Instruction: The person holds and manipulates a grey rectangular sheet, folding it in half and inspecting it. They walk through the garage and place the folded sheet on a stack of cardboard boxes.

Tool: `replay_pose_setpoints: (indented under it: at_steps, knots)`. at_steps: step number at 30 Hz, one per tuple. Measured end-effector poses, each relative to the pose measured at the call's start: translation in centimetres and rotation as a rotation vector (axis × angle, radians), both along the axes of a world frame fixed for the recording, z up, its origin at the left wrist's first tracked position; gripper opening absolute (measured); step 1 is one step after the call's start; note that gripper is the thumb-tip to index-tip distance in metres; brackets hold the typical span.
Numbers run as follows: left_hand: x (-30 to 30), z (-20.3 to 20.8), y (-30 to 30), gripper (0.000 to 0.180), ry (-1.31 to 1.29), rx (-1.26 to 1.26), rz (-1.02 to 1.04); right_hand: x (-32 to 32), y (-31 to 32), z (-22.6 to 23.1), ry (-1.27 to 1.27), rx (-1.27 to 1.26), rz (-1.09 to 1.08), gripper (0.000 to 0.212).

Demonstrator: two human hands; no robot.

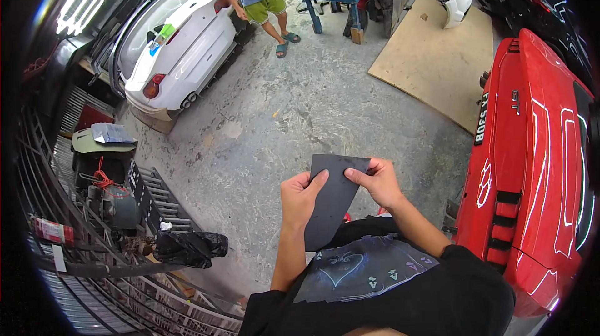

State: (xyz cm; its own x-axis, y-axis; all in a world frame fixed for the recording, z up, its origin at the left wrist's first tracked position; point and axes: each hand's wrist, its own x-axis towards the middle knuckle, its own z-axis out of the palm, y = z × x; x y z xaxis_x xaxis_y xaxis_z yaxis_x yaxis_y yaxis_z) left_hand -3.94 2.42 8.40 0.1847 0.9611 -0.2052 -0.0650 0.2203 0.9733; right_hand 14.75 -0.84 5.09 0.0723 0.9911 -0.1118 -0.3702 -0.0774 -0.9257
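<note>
Concrete flooring (250, 120), rough and scuffed, surrounds the person. Held above it, before the torso, is a thin, matte, dark-gray sheet (332, 206), roughly rectangular; one short edge points away from the body, and the long axis runs back toward the shirt (369, 270), slanting slightly left. Left hand (299, 197) and right hand (380, 185) pinch opposite sides near the far end, thumbs uppermost. Glossy red car (531, 161): right side. White car (187, 48): far left. Flat tan board (437, 55): floor, ahead-right.

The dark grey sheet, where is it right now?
In the head view, the dark grey sheet is just below the centre, held by the left hand and right hand, near the black shirt.
</note>
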Motion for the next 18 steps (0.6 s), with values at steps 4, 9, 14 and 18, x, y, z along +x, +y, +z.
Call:
replay_pose_setpoints:
  at_steps: [4, 9, 14, 18]
  knots:
    - [0.1, -0.2, 0.1, 0.023, -0.041, -0.009, 0.012, -0.2, 0.1, -0.3, 0.045, 0.008, -0.012, 0.015]
    - [-0.2, -0.4, 0.1, 0.022, -0.048, -0.006, 0.024, 0.5, 0.7, -1.3, -0.012, 0.031, -0.109, 0.015]
    - [-0.4, -1.0, 0.3, 0.022, -0.012, -0.007, 0.031, 0.6, 0.7, -1.9, -0.071, 0.018, -0.135, 0.015]
    - [-0.4, -0.9, 0.5, 0.023, -0.006, 0.006, 0.031, 0.7, 0.6, -1.7, -0.065, 0.005, -0.141, 0.015]
